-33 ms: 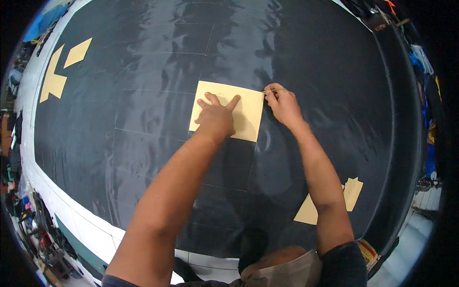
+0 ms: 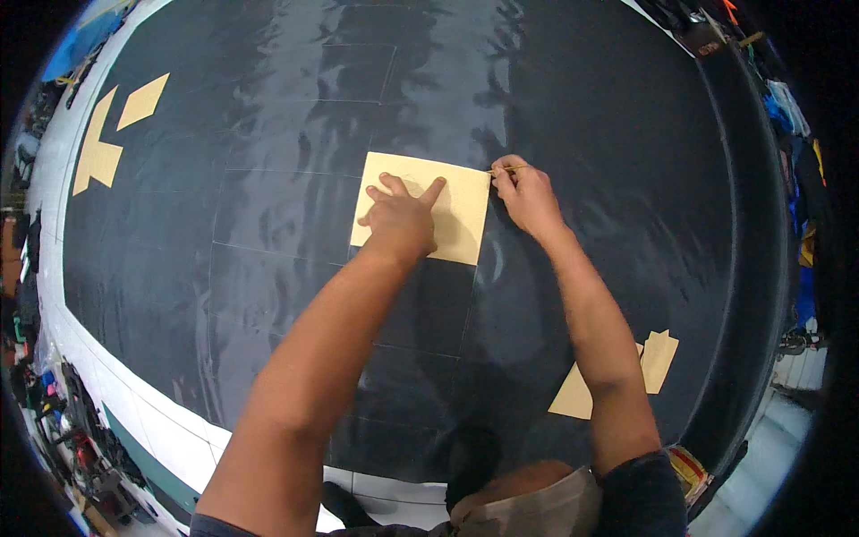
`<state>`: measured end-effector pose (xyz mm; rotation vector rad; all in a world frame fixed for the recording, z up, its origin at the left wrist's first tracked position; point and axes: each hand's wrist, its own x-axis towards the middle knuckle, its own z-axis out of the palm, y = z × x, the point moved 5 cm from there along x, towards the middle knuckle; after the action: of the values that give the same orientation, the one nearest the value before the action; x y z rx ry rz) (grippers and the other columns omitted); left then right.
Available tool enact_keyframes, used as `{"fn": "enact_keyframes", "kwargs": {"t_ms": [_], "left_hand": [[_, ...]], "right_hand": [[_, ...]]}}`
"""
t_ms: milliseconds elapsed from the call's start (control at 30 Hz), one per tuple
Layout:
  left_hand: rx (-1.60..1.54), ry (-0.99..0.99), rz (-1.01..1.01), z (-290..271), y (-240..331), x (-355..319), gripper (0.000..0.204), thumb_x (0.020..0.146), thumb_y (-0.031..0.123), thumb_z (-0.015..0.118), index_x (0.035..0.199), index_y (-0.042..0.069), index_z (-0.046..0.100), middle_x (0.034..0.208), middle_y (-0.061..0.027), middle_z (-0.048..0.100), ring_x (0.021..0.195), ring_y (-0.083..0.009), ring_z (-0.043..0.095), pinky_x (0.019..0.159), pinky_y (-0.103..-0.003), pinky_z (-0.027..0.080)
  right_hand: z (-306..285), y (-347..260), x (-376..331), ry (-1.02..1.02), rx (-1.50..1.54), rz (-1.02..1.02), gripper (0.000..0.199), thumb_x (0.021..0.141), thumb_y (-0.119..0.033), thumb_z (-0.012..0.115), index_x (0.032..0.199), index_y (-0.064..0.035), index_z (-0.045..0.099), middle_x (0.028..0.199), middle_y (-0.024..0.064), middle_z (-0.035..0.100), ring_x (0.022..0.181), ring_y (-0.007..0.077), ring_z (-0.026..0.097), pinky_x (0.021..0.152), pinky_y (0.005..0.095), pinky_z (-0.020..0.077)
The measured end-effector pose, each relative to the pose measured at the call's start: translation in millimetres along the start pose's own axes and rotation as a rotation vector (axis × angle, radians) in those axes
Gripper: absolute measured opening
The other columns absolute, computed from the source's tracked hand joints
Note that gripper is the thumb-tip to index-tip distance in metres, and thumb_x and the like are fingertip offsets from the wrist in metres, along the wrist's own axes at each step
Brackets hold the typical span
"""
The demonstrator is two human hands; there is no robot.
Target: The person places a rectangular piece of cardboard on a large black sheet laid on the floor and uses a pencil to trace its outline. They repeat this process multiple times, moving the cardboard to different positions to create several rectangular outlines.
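Observation:
A pale yellow rectangular card (image 2: 461,219) lies flat on a wide sheet of glossy black material (image 2: 608,134). My left hand (image 2: 401,222) presses down on the card, its fingers spread. At the card's upper right corner my right hand (image 2: 530,195) pinches a thin yellowish stick-like tool (image 2: 514,167). The tool's tip is at or very near that corner; the fingers partly hide it. Thin pale lines run across the black sheet around the card and form rectangles.
Cut yellow pieces, an angular one (image 2: 97,157) and a four-sided one (image 2: 143,101), lie at the far left. More yellow pieces (image 2: 659,362) rest by my right forearm. White floor tiles (image 2: 183,412) border the sheet; clutter (image 2: 85,438) lines the left side.
The whole view has shifted very slightly. Both hands keep their places at the card, and the tool stays at its corner.

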<state>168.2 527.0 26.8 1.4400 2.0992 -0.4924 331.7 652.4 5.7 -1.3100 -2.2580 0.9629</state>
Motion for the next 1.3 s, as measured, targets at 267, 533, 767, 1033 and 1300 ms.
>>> {"fn": "enact_keyframes", "kwargs": {"t_ms": [267, 533, 767, 1033, 1300], "left_hand": [[0.127, 0.311, 0.401, 15.4, 9.9, 21.8, 0.109, 0.068, 0.029, 0.092, 0.158, 0.025, 0.031, 0.157, -0.0270, 0.032, 0.136, -0.0481, 0.046, 0.100, -0.046, 0.055], [0.199, 0.224, 0.440, 5.0, 17.0, 20.2, 0.117, 0.062, 0.025, 0.094, 0.158, 0.041, 0.028, 0.148, -0.0291, 0.040, 0.127, -0.0477, 0.051, 0.097, -0.045, 0.058], [0.199, 0.150, 0.430, 0.5, 22.9, 20.5, 0.117, 0.062, 0.027, 0.095, 0.157, 0.042, 0.030, 0.150, -0.0281, 0.037, 0.130, -0.0496, 0.048, 0.099, -0.047, 0.056], [0.216, 0.112, 0.432, -1.0, 27.1, 22.6, 0.118, 0.064, 0.026, 0.095, 0.158, 0.043, 0.026, 0.154, -0.0293, 0.032, 0.133, -0.0541, 0.046, 0.102, -0.050, 0.054], [0.255, 0.153, 0.461, -1.9, 25.2, 21.7, 0.120, 0.060, 0.027, 0.096, 0.157, 0.044, 0.028, 0.150, -0.0270, 0.037, 0.129, -0.0531, 0.049, 0.099, -0.049, 0.056]], "right_hand": [[1.9, -3.3, -4.5, 0.053, 0.045, -0.033, 0.023, 0.099, -0.018, 0.058, 0.107, 0.0011, 0.068, 0.102, 0.0240, 0.072, 0.096, 0.0426, 0.068, 0.084, 0.0471, 0.0530], [0.0, -15.8, -8.9, 0.110, -0.024, -0.096, 0.018, 0.097, -0.015, 0.058, 0.104, -0.0002, 0.066, 0.099, 0.0222, 0.071, 0.093, 0.0423, 0.068, 0.082, 0.0470, 0.0530], [7.5, -22.5, -12.6, 0.128, -0.189, -0.209, 0.014, 0.096, -0.014, 0.057, 0.102, -0.0019, 0.063, 0.100, 0.0203, 0.069, 0.093, 0.0430, 0.066, 0.082, 0.0499, 0.0534], [23.3, -31.0, -77.5, 0.003, -0.377, -0.370, 0.015, 0.088, -0.009, 0.059, 0.101, -0.0020, 0.060, 0.093, 0.0167, 0.064, 0.087, 0.0372, 0.066, 0.076, 0.0501, 0.0537], [9.5, -40.8, -137.3, -0.029, -0.124, -0.321, 0.012, 0.094, -0.011, 0.060, 0.101, -0.0020, 0.064, 0.096, 0.0170, 0.068, 0.091, 0.0375, 0.066, 0.080, 0.0480, 0.0534]]}}
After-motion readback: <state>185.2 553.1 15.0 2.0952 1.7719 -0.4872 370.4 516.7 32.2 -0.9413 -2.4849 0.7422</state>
